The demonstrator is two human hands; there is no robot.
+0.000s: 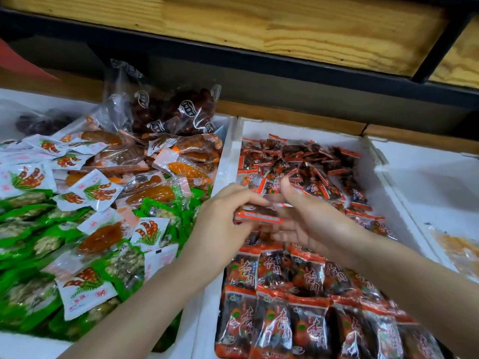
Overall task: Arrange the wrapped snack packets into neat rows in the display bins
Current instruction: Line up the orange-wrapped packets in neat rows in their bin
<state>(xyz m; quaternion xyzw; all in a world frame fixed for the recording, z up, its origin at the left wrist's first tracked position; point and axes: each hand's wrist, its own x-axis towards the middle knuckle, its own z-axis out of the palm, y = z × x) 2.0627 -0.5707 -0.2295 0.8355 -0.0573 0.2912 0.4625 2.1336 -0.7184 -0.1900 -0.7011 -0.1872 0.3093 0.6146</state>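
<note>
A white foam display bin (373,161) holds red-and-black wrapped snack packets. Its near part has two neat rows of packets (280,301) standing side by side; its far part holds a loose heap of the same packets (298,159). Over the middle of the bin, my left hand (220,224) and my right hand (311,218) meet around a small stack of red packets (259,215). The left fingers curl over its top and left end. The right palm faces up beneath it, thumb raised behind.
The left bin (223,161) is piled with mixed green, white and orange packets (85,216), with clear bags of dark dried fruit (171,110) at its back. A further white bin (440,182) at the right holds an orange packet. A wooden shelf overhangs the back.
</note>
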